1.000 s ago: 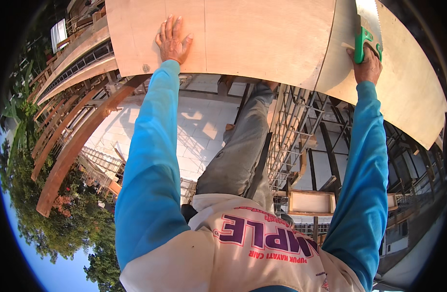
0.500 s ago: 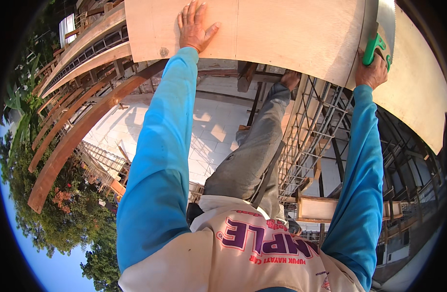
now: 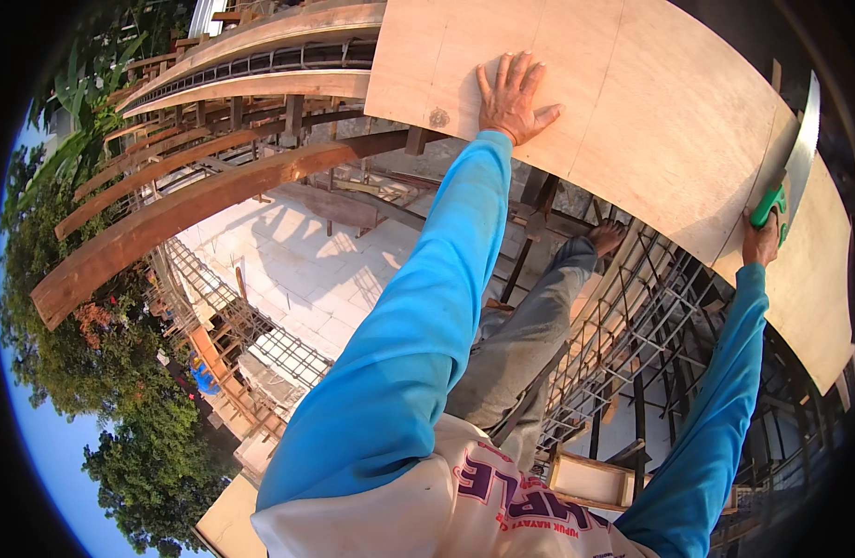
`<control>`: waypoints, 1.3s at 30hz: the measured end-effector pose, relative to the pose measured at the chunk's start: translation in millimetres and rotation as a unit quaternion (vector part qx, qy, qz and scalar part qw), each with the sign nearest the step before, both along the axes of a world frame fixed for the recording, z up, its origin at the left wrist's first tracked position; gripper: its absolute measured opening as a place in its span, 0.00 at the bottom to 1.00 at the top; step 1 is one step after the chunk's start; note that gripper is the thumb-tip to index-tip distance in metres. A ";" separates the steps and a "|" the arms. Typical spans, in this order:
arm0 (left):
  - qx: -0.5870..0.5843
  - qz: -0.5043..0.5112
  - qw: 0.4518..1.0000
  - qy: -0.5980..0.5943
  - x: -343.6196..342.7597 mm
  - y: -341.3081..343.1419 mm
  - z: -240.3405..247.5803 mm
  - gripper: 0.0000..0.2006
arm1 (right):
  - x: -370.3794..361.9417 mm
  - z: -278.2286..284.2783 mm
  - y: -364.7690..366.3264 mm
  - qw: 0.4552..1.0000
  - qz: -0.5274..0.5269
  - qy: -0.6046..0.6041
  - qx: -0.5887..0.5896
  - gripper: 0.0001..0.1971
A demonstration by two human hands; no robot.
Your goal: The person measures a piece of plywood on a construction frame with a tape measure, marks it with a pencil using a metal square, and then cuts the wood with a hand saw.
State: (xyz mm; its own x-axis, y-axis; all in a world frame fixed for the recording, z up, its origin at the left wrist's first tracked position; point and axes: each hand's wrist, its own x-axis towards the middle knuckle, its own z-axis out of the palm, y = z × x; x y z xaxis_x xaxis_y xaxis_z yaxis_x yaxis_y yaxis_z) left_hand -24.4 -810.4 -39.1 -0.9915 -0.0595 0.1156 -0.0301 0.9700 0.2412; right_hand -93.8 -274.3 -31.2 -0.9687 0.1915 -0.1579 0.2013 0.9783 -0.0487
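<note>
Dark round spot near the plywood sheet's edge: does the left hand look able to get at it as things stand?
Probably yes: the left hand rests spread on the plywood sheet, close beside the dark round spot, with nothing visible between.

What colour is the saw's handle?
The saw handle is green, as the head view shows.

The broad, flat plywood sheet (image 3: 650, 112) looked pale tan to me, finely lined in a darker tone; the looped plastic saw handle (image 3: 769, 203) was bright green, the long metal saw blade (image 3: 803, 153) silvery, the cloth sleeves (image 3: 390, 344) blue.
</note>
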 end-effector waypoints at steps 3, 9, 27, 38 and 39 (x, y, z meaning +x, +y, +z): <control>0.001 0.000 1.000 -0.003 3.8 -2.3 1.3 0.37 | 0.0 -9.6 1.7 0.998 0.039 0.054 0.020 0.34; 0.011 -0.003 1.000 -0.012 2.2 1.0 4.4 0.37 | -0.3 -2.4 0.5 1.000 0.013 0.023 -0.003 0.34; 0.010 -0.021 0.999 -0.037 -5.5 1.4 3.3 0.37 | 7.9 8.6 -15.0 0.995 0.025 0.099 -0.014 0.25; -0.002 -0.041 0.998 -0.054 -9.5 4.4 9.1 0.38 | 22.1 39.5 -40.9 0.948 -0.084 0.218 -0.215 0.17; 0.007 -0.042 0.997 -0.057 -8.9 7.5 8.0 0.38 | 27.4 48.8 -49.6 0.946 -0.080 0.233 -0.213 0.14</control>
